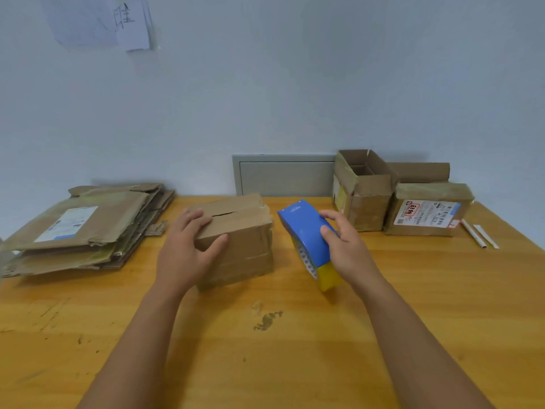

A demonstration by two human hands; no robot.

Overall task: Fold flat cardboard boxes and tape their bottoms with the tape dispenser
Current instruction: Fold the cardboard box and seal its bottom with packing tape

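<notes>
The left hand (188, 246) is bracing the folded box (239, 240), which is standing near the middle of the tabletop (265, 364) with its closed flaps facing up; the fingers are lying fairly straight across the top flaps and the thumb is pressing against the near side, so the hand is spread over the corner rather than clenched. Just to the right, apart from the box, the right hand (345, 246) is gripping the blue and yellow tape dispenser (311, 240), fingers curled over its body. The seam between the flaps is showing a dark gap, so the step in hand is likely the taping, and it is calling for the left hand to be pushing the flaps level and tight together while the dispenser is brought to the far edge and drawn along the seam. A stack of flat boxes (82, 228) is waiting at the left, and two finished boxes (398, 199) are standing at the right rear.
</notes>
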